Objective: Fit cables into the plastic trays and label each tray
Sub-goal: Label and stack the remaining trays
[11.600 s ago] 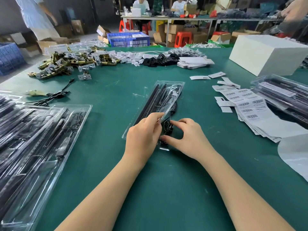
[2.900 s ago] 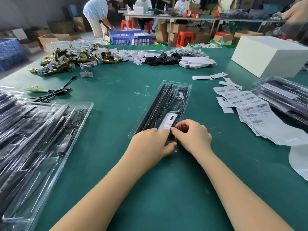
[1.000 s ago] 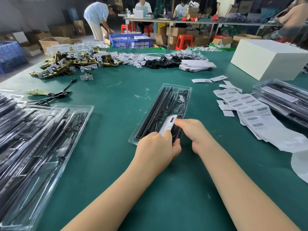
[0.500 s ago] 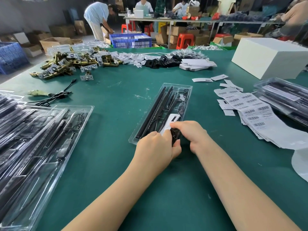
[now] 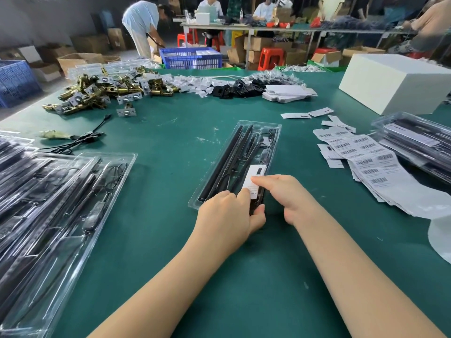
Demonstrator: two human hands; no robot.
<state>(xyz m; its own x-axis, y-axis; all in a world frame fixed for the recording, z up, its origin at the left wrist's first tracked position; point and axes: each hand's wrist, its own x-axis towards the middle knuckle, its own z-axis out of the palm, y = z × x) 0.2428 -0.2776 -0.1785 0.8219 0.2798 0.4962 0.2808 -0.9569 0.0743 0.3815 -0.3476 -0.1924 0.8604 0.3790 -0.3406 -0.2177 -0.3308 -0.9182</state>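
Both hands are down at the near end of the clear plastic tray (image 5: 256, 132) sitting mid-table on the green mat (image 5: 170, 132), and compared with half a second ago the white label (image 5: 253, 178) looks a lot flatter to us, more of it showing and lying along the tray's right side instead of half hidden under our fingers. Our left hand (image 5: 225, 217) has its fingers curled over the tray's near edge with the thumb tucked against the end, so it's basically gripping the tray to keep it from sliding. Our right hand (image 5: 289, 196) has a straight forefinger pressing on the label's middle, other fingers loosely curled, holding nothing as far as we can tell. The black cables (image 5: 228, 157) look seated in their channels, so our guess is the fitting part is done for this one and we're just rubbing the sticker down. Once it sticks, this tray probably joins the finished stack (image 5: 415, 142) on the right, next to the barcode label sheets (image 5: 366, 162). Plenty of trays (image 5: 61, 203) are piled on the left, though whether those already have labels we honestly can't tell from here.
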